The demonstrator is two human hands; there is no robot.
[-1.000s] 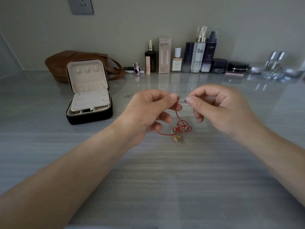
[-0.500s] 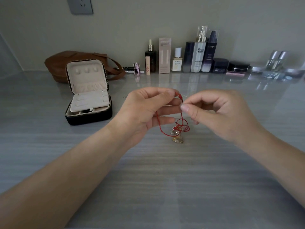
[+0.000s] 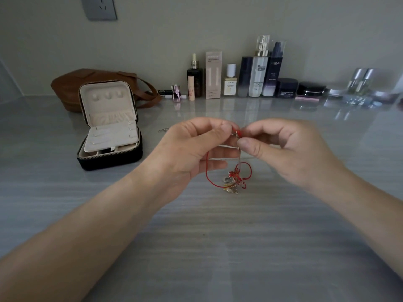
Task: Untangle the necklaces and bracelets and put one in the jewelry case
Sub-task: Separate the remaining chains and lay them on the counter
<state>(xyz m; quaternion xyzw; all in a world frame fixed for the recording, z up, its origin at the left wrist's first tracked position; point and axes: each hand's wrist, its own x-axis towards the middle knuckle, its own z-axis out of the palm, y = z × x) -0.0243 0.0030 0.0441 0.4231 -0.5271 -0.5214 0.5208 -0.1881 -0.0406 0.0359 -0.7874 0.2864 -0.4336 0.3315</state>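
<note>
Over the middle of the desk [image 3: 218, 247] my two hands meet, fingertips almost touching. My left hand [image 3: 192, 153] pinches the top of a red cord [image 3: 207, 171] between thumb and forefinger, the other fingers curled behind it. My right hand [image 3: 290, 153] pinches at the same spot, on what looks like a fine chain [image 3: 239, 154] running down beside the cord; it is too thin for me to be sure. Below the hands the cord hangs in loops to a knot [image 3: 234, 180] of red thread with gold and silver charms. I cannot tell whether the knot rests on the desk or hangs just above it.

I judge this to be the untangling step, with nothing yet in the case. To do it well, I would keep the left pinch steady as an anchor and draw the chain sideways slowly with the right. Slack should feed toward the knot, since a hard pull would likely cinch it tighter. Letting the charms hang may help the loops open.

Toward the desk's left edge, well apart from my hands, the case [image 3: 109, 163] stands open with its lid upright. Between case and hands lies a small metal bit [image 3: 163, 130]. A brown bag [image 3: 69, 88] sits behind the case, and bottles [image 3: 259, 68] and jars line the back edge.
</note>
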